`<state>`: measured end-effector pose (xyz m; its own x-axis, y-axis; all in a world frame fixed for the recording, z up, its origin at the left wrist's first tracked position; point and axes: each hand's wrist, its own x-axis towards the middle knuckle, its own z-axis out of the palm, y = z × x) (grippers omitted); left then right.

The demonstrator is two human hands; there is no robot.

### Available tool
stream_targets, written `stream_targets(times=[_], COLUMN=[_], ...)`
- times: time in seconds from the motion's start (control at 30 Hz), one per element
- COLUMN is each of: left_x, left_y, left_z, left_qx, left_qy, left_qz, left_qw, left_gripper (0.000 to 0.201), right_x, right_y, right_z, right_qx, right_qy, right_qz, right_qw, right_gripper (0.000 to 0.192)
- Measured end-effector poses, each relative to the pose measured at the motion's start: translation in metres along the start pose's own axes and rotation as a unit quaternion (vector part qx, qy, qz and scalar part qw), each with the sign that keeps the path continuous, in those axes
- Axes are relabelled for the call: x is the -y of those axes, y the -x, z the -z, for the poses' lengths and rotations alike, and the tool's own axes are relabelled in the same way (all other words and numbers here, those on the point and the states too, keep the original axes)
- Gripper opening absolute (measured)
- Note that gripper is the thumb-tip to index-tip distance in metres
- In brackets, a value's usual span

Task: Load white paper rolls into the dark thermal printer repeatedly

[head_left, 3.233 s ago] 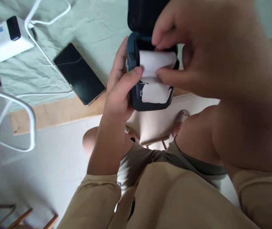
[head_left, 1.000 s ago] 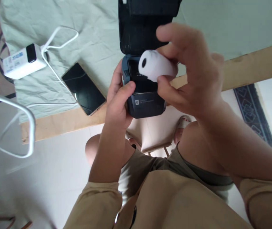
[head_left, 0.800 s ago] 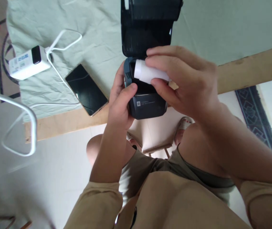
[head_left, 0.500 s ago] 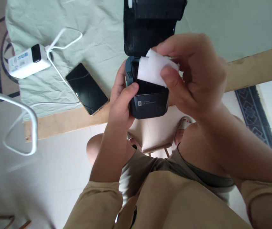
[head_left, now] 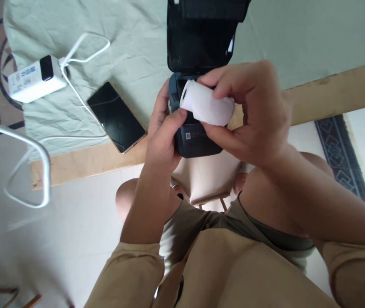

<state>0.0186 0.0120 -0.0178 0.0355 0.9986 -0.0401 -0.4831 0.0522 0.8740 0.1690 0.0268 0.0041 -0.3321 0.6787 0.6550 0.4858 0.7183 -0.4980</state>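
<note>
A small dark blue printer [head_left: 198, 139] is held at the table edge with its black lid [head_left: 201, 36] flipped open and pointing away from me. My left hand [head_left: 163, 132] grips the printer's left side, thumb resting on its front rim. My right hand [head_left: 249, 115] holds a white paper roll [head_left: 206, 102] between fingers and thumb, just above the printer's open bay, with the roll's hollow end facing left.
A black phone [head_left: 116, 116] lies face up on the pale green cloth [head_left: 121, 51] to the left. A white charger block [head_left: 33, 77] with white cables [head_left: 25, 149] sits further left. The wooden table edge [head_left: 330, 90] runs across; a dark rug [head_left: 342, 154] is on the floor to the right.
The paper roll sat in the printer with a loose end out; my right hand has lifted it out and turned it over above the bay. My left hand has kept its grip.
</note>
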Motion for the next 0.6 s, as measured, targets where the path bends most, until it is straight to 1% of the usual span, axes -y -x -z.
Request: stream_targets(times=[0.13, 0.23, 0.3, 0.33, 0.4, 0.5, 0.6], left_x=[0.001, 0.001, 0.001, 0.001, 0.000, -0.003, -0.004], left_y=[0.000, 0.000, 0.001, 0.002, 0.003, 0.004, 0.003], left_z=[-0.003, -0.004, -0.004, -0.005, -0.006, -0.006, -0.003], left_qx=[0.003, 0.002, 0.007, 0.010, 0.016, 0.019, 0.015], left_qy=[0.003, -0.015, -0.011, -0.003, 0.013, 0.015, 0.003], left_qz=[-0.004, -0.006, -0.007, -0.009, -0.010, -0.005, 0.010], left_qw=[1.000, 1.000, 1.000, 1.000, 1.000, 1.000, 1.000], left_gripper=[0.035, 0.037, 0.034, 0.032, 0.030, 0.029, 0.033], right_x=[-0.004, -0.009, -0.013, -0.014, -0.015, -0.010, -0.005], right_y=[-0.003, -0.005, -0.005, -0.005, -0.006, -0.005, -0.003], right_z=[0.001, -0.001, -0.002, -0.002, -0.002, 0.001, 0.004], right_qx=[0.002, 0.045, 0.062, 0.058, 0.031, -0.019, -0.025], right_qy=[0.037, 0.036, 0.038, 0.041, 0.046, 0.044, 0.031], right_qz=[-0.026, -0.027, -0.032, -0.035, -0.035, 0.006, 0.079], right_qw=[0.999, 0.998, 0.997, 0.997, 0.998, 0.999, 0.996], right_gripper=[0.027, 0.029, 0.026, 0.022, 0.013, 0.005, 0.006])
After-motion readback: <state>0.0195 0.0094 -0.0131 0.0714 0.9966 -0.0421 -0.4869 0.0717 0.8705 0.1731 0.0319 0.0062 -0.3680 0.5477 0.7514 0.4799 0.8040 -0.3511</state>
